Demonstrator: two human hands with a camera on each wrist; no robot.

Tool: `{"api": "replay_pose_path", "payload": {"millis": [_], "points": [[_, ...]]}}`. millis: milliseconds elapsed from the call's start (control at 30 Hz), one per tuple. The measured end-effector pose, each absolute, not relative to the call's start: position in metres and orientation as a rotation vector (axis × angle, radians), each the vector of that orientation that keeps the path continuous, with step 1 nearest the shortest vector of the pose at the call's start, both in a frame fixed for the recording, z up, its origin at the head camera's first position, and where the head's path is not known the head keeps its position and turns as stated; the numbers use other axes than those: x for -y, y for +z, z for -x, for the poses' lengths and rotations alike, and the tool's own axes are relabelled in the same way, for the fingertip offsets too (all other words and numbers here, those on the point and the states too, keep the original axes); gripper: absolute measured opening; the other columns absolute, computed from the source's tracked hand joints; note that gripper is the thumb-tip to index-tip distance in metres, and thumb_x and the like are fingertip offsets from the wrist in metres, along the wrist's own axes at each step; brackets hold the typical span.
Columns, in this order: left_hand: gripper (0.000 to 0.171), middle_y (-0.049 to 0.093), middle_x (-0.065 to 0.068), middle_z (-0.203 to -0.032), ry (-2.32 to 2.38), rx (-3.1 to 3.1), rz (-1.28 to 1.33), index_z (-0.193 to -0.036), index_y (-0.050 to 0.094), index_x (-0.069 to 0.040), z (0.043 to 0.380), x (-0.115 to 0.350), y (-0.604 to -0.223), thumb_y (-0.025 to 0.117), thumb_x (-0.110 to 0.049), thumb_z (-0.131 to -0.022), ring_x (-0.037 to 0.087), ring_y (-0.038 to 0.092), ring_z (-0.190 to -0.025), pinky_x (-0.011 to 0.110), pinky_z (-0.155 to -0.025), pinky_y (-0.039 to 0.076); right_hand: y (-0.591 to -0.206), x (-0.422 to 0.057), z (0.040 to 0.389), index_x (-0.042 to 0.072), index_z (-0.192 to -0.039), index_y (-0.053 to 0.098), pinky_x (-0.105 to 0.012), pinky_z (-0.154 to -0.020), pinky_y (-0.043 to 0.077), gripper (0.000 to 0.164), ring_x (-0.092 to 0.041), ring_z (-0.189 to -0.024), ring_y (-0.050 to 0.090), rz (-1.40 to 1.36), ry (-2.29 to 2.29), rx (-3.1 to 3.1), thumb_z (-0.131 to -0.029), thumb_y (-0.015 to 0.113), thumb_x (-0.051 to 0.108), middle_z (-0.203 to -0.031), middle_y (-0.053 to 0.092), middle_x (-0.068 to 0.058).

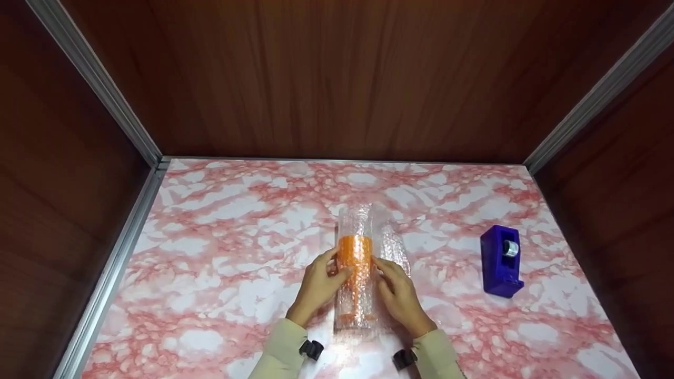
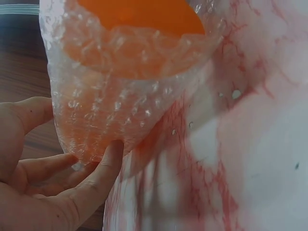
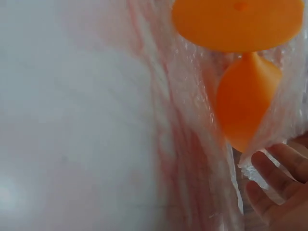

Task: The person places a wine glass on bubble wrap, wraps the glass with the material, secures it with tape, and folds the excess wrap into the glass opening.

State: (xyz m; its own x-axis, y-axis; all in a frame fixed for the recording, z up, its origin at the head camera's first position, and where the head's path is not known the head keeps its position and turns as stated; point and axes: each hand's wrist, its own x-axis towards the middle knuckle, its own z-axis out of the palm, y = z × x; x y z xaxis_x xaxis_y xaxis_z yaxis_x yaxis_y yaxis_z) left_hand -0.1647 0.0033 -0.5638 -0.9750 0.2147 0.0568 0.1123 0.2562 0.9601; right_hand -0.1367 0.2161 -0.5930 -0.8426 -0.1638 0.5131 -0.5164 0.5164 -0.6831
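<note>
An orange stemmed goblet (image 1: 356, 258) lies inside a roll of clear bubble wrap (image 1: 363, 218), its bowl pointing away from me and its round foot near the front. My left hand (image 1: 319, 284) holds the left side of the roll, thumb across the top and fingers along the side. In the left wrist view its thumb (image 2: 111, 156) presses on the bubble wrap over the bowl. On the opposite side, my right hand (image 1: 398, 292) grips the wrap beside the bowl. The goblet's foot (image 3: 238, 24) and bowl (image 3: 248, 101) show through the film in the right wrist view.
A purple tape dispenser (image 1: 497, 260) with a roll of tape stands to the right on the red-and-white marbled table (image 1: 221, 263). A loose flap of bubble wrap (image 1: 395, 245) spreads right of the roll. Brown wood-look panels (image 1: 337, 79) enclose the back and sides.
</note>
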Motion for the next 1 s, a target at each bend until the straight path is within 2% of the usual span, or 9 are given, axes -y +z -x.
{"api": "replay_pose_path", "payload": {"millis": [67, 167, 300, 367, 500, 700, 833, 900, 1000], "points": [[0.062, 0.06, 0.023, -0.126, 1.805, -2.478, -0.327, -0.143, 0.05, 0.002, 0.165, -0.004, -0.563, 0.073, -0.018, -0.09, 0.026, 0.067, -0.094, 0.028, -0.073, 0.057, -0.592, -0.215, 0.136, -0.004, -0.135, 0.059, -0.032, -0.096, 0.05, 0.055, -0.034, -0.115, 0.058, -0.583, 1.182, 2.378, -0.082, 0.061, -0.02, -0.125, 0.061, -0.016], [0.061, 0.063, 0.019, -0.115, 1.736, -2.599, -0.365, -0.141, 0.052, 0.005, 0.165, -0.004, -0.562, 0.074, -0.02, -0.09, 0.022, 0.064, -0.088, 0.031, -0.074, 0.056, -0.592, -0.214, 0.137, -0.005, -0.133, 0.061, -0.04, -0.095, 0.05, 0.052, -0.035, -0.111, 0.059, -0.622, 0.98, 2.382, -0.081, 0.066, -0.015, -0.122, 0.062, -0.018], [0.059, 0.063, 0.012, -0.098, 1.676, -2.694, -0.395, -0.138, 0.054, 0.008, 0.164, -0.006, -0.563, 0.075, -0.019, -0.09, 0.018, 0.057, -0.079, 0.032, -0.07, 0.052, -0.59, -0.213, 0.139, -0.005, -0.125, 0.066, -0.048, -0.086, 0.052, 0.044, -0.036, -0.103, 0.062, -0.651, 0.762, 2.36, -0.082, 0.072, -0.006, -0.117, 0.065, -0.02], [0.058, 0.063, 0.011, -0.096, 1.679, -2.699, -0.391, -0.137, 0.054, 0.009, 0.163, -0.007, -0.562, 0.075, -0.018, -0.09, 0.018, 0.056, -0.077, 0.031, -0.068, 0.051, -0.589, -0.212, 0.14, -0.005, -0.121, 0.069, -0.05, -0.083, 0.053, 0.039, -0.037, -0.099, 0.064, -0.654, 0.693, 2.356, -0.082, 0.072, -0.003, -0.115, 0.066, -0.019], [0.059, 0.065, 0.016, -0.109, 1.661, -2.737, -0.389, -0.136, 0.056, 0.009, 0.162, -0.009, -0.561, 0.077, -0.021, -0.09, 0.02, 0.059, -0.084, 0.034, -0.075, 0.052, -0.585, -0.21, 0.141, -0.006, -0.117, 0.071, -0.052, -0.078, 0.054, 0.035, -0.039, -0.093, 0.066, -0.665, 0.586, 2.372, -0.083, 0.07, 0.001, -0.112, 0.067, -0.021], [0.058, 0.065, 0.019, -0.109, 1.726, -2.705, -0.378, -0.135, 0.056, 0.009, 0.164, -0.008, -0.562, 0.078, -0.018, -0.088, 0.03, 0.063, -0.088, 0.04, -0.077, 0.055, -0.584, -0.208, 0.14, -0.006, -0.122, 0.068, -0.047, -0.081, 0.054, 0.038, -0.036, -0.1, 0.061, -0.669, 0.633, 2.373, -0.085, 0.066, 0.001, -0.118, 0.062, -0.023], [0.059, 0.065, 0.018, -0.107, 1.738, -2.669, -0.374, -0.135, 0.057, 0.008, 0.164, -0.008, -0.564, 0.079, -0.018, -0.087, 0.026, 0.063, -0.087, 0.036, -0.077, 0.056, -0.586, -0.209, 0.136, -0.012, -0.13, 0.059, -0.04, -0.086, 0.055, 0.044, -0.033, -0.106, 0.059, -0.681, 0.809, 2.383, -0.087, 0.066, -0.007, -0.124, 0.056, -0.027], [0.059, 0.065, 0.017, -0.106, 1.714, -2.682, -0.377, -0.135, 0.057, 0.007, 0.165, -0.009, -0.562, 0.079, -0.018, -0.087, 0.023, 0.061, -0.084, 0.034, -0.076, 0.054, -0.586, -0.21, 0.133, -0.013, -0.136, 0.053, -0.038, -0.087, 0.055, 0.05, -0.031, -0.109, 0.06, -0.667, 0.941, 2.41, -0.087, 0.064, -0.011, -0.127, 0.055, -0.025], [0.058, 0.064, 0.014, -0.102, 1.669, -2.721, -0.373, -0.135, 0.059, 0.006, 0.164, -0.011, -0.56, 0.08, -0.018, -0.086, 0.02, 0.057, -0.081, 0.034, -0.073, 0.051, -0.587, -0.212, 0.128, -0.01, -0.143, 0.046, -0.041, -0.091, 0.054, 0.057, -0.032, -0.113, 0.061, -0.62, 1.127, 2.436, -0.088, 0.062, -0.014, -0.13, 0.057, -0.021]]}}
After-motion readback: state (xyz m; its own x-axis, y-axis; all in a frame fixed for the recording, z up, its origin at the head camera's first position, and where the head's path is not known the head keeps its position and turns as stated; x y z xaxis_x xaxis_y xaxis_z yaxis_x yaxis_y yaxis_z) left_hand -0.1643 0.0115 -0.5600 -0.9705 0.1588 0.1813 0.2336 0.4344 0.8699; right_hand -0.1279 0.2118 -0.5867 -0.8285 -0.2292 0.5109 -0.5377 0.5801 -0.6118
